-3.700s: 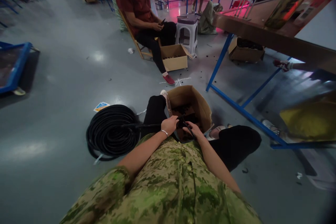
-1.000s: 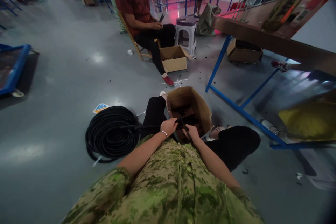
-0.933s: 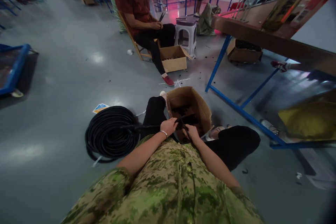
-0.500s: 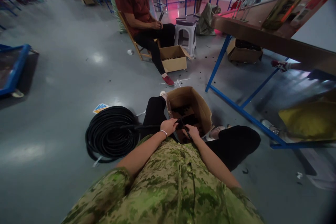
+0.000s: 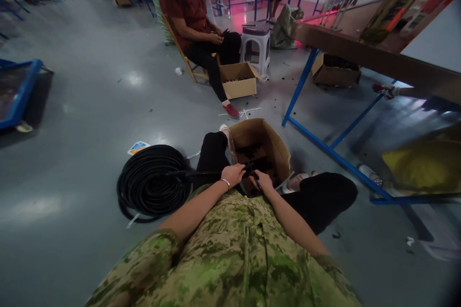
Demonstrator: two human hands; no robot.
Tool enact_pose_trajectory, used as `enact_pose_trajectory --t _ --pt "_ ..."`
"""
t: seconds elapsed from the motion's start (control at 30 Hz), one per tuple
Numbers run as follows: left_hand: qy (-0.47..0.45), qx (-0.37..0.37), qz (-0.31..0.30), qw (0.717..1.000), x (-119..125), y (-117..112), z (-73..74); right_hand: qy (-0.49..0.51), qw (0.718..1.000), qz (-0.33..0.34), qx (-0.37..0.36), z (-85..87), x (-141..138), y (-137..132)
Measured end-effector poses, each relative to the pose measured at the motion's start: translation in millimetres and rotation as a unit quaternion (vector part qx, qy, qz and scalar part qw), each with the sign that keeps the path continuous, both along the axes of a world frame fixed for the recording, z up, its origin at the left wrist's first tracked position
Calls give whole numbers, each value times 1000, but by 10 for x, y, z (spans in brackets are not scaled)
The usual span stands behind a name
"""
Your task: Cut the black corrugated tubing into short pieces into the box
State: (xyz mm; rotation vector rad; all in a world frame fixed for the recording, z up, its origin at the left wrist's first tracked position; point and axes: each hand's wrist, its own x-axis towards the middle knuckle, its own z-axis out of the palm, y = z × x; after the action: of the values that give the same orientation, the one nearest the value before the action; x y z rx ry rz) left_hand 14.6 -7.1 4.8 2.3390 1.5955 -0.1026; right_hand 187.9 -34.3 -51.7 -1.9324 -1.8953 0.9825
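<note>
My left hand (image 5: 233, 174), with a bracelet at the wrist, is closed around a black rubber hose (image 5: 205, 173). The hose runs left to a large coil (image 5: 153, 182) on the floor. Close by on the right, my right hand (image 5: 262, 181) is wrapped round a slim dark tool (image 5: 256, 181) that looks like scissors; its tip is at the hose end. Both hands are over the near side of an open cardboard box (image 5: 279, 146) between my legs. Small black pieces (image 5: 254, 152) lie inside it.
A co-worker (image 5: 187, 19) sits ahead with a dark tool in the hands, beside a cardboard box (image 5: 240, 88) and a plastic stool (image 5: 255, 43). To the right stands a blue-legged table (image 5: 302, 86). A blue cart (image 5: 25, 91) is at the left.
The dark tool in my right hand has shifted slightly and its angle differs a little. My left hand has moved a touch to the right. The co-worker's tool has tilted lower.
</note>
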Motion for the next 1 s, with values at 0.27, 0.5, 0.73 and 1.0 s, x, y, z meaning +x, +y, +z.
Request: enact_pose_trajectory --t 0.27,0.5,0.73,1.0 --pt "27 -16 18 999 9 -9 -20 -35 999 2 18 -32 -64 7" --pt "37 -11 9 999 6 -27 -7 42 998 -56 6 -121 20 59" --pt "-10 2 26 1000 12 -45 65 394 900 -183 -45 -110 41 78" --pt "-64 -7 -18 998 119 -143 147 511 838 -169 -86 65 55 24"
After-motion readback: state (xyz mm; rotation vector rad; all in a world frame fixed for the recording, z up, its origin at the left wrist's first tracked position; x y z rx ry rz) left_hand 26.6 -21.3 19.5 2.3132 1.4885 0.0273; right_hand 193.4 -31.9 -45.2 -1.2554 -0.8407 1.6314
